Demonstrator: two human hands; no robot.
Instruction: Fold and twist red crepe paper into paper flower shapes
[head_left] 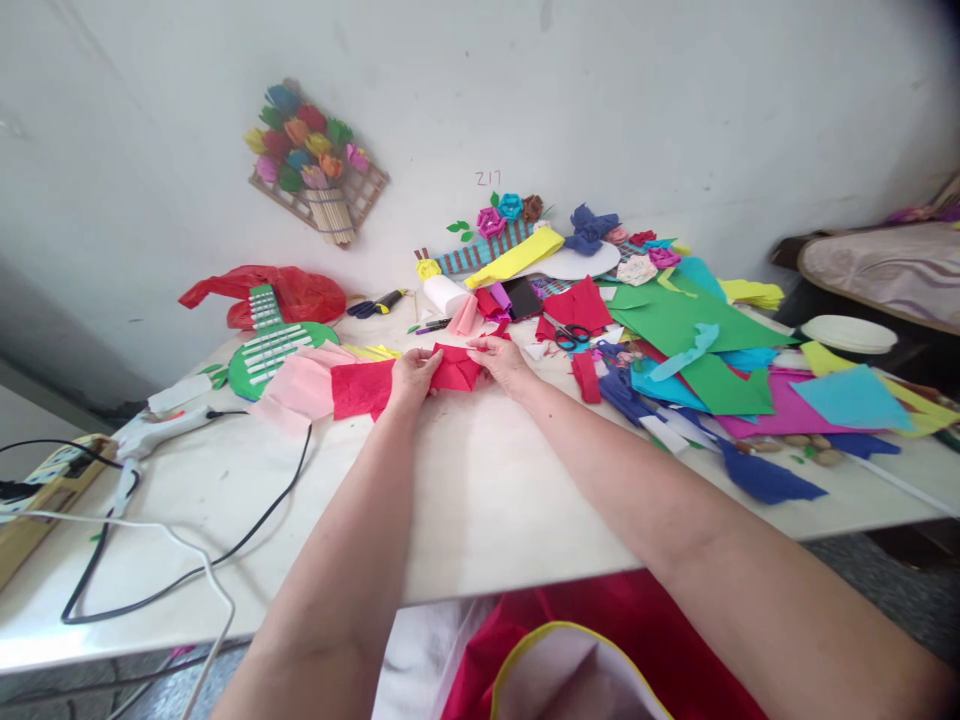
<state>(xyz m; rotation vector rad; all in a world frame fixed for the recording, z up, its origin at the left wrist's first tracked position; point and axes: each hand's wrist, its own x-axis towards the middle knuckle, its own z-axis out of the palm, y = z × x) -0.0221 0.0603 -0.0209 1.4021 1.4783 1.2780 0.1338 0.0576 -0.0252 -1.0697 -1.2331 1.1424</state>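
Red paper: we have the small folded red paper (455, 368) directly between our two hands, near the back half of the white table (517, 490).
Left hand: our left hand (415, 378) pinches the paper's left edge, thumb and fingertips closed on it.
Right hand: our right hand (504, 364) grips the upper right edge between thumb and finger, the other fingers bent.
Beside the left hand: we see a wider red sheet (361, 388) just to its left, the wrist side partly covering its end; we cannot tell whether they touch. Pale pink paper (296, 388) lies next to that sheet, partly over the green toy guitar (259, 360).
Beside the right hand: a short red strip (586, 377) lies to its right, with dark scissors (568, 335) just behind the strip.
Beyond the hands: we find a white roll (444, 296) and a yellow-and-black cutter (389, 301).
Far left: a white glue gun (166, 430) rests near the red plastic bag (304, 290).
Far right: green paper (690, 318) spreads over other coloured scraps.
Wall: paper flowers (300, 135) hang above the table.
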